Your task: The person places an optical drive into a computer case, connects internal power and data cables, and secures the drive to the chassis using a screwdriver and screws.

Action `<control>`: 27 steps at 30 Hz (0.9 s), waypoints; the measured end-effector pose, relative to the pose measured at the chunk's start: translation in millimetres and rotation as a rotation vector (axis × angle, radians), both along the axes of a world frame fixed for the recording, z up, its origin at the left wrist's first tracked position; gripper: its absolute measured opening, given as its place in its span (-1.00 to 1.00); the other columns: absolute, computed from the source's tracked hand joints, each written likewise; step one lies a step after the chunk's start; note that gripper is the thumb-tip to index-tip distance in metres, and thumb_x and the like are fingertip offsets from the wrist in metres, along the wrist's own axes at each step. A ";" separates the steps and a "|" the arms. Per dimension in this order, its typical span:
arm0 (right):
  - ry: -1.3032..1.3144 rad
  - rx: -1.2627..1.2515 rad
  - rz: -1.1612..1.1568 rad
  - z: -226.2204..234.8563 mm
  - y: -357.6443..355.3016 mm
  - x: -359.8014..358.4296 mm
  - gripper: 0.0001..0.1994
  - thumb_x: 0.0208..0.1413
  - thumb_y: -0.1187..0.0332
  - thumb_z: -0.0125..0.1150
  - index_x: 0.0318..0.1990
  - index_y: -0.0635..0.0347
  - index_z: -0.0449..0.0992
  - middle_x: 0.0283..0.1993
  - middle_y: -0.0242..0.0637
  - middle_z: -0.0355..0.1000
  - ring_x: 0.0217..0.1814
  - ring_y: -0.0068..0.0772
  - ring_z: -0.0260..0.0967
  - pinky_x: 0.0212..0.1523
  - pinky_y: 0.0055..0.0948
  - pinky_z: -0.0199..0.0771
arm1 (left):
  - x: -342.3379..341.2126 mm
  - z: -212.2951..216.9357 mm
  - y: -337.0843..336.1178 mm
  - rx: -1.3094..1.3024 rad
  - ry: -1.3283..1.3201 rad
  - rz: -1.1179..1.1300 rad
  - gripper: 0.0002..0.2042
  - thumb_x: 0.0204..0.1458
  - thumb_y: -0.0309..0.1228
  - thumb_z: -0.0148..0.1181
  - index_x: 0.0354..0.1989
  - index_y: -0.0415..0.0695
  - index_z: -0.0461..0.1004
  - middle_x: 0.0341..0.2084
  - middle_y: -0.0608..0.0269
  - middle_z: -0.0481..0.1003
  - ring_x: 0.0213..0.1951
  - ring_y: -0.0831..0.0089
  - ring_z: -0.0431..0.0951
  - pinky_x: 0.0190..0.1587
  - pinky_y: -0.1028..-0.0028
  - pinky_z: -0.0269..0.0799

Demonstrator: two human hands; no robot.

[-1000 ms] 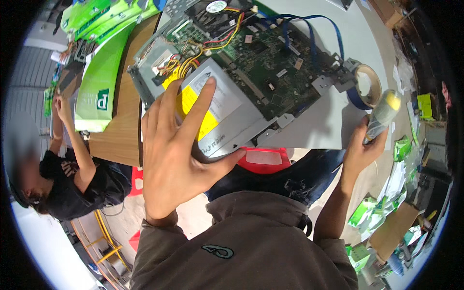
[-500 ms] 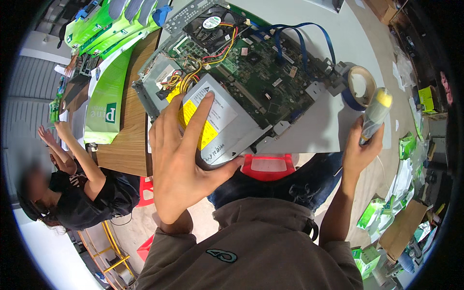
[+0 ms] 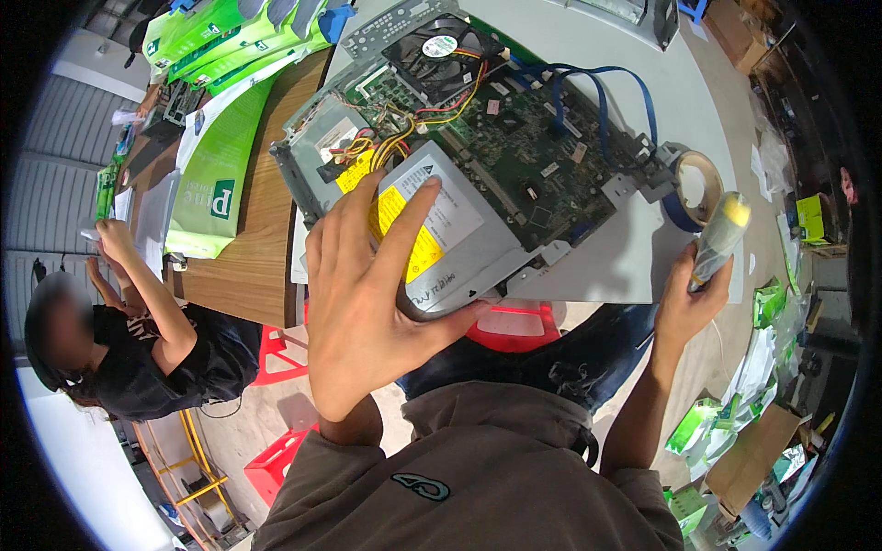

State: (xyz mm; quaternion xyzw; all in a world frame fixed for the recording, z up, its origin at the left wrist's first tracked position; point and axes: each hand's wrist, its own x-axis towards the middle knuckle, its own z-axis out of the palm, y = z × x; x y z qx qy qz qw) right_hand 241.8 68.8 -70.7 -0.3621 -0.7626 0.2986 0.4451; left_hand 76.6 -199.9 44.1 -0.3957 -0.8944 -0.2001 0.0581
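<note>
An opened computer chassis lies on the table, showing a green circuit board, a black fan and coloured wires. My left hand rests flat with spread fingers on the grey power supply box with a yellow label, thumb under its near edge. My right hand grips a screwdriver with a yellow and grey handle, held upright at the chassis's right edge.
A roll of tape sits by the chassis with blue cables. Green packages lie on the wooden tabletop at left. Another person sits at left. A red stool stands below.
My left hand has slid up and right across the power supply box. My right hand with the screwdriver has stayed near the chassis's right edge.
</note>
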 end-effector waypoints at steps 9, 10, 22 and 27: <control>0.022 0.103 -0.018 0.7 -0.3 -4.3 -0.84 0.16 0.43 0.24 -0.18 0.32 0.45 -0.45 -0.29 0.45 -0.44 -0.59 0.31 -0.36 -0.49 0.38 | 0.3 -0.2 -1.2 0.017 0.004 -0.015 -0.03 -0.50 -0.16 0.65 0.30 0.02 0.43 0.25 -0.23 0.29 0.21 -0.18 0.32 0.25 0.02 0.16; 0.031 0.111 -0.015 0.5 -0.3 -4.4 -0.84 0.16 0.43 0.24 -0.18 0.32 0.45 -0.45 -0.28 0.45 -0.44 -0.59 0.31 -0.36 -0.49 0.38 | 0.3 -0.4 -1.4 0.016 0.008 -0.015 -0.03 -0.49 -0.16 0.65 0.30 0.02 0.43 0.26 -0.23 0.29 0.22 -0.17 0.32 0.25 0.02 0.16; 0.022 0.110 -0.011 -0.3 -2.3 -3.0 -0.84 0.15 0.44 0.25 -0.19 0.30 0.44 -0.45 -0.27 0.46 -0.44 -0.60 0.34 -0.37 -0.49 0.40 | 1.6 0.9 -0.3 0.023 0.010 0.015 -0.03 -0.57 -0.25 0.64 0.28 0.00 0.47 0.27 -0.10 0.33 0.23 -0.11 0.34 0.28 0.07 0.19; 0.030 0.120 -0.005 -0.7 -2.9 -3.3 -0.85 0.15 0.45 0.24 -0.20 0.31 0.44 -0.46 -0.28 0.45 -0.44 -0.61 0.33 -0.38 -0.50 0.39 | 1.3 0.7 -0.4 0.026 0.009 0.018 -0.03 -0.57 -0.24 0.63 0.27 0.00 0.48 0.28 -0.10 0.33 0.23 -0.10 0.34 0.27 0.07 0.19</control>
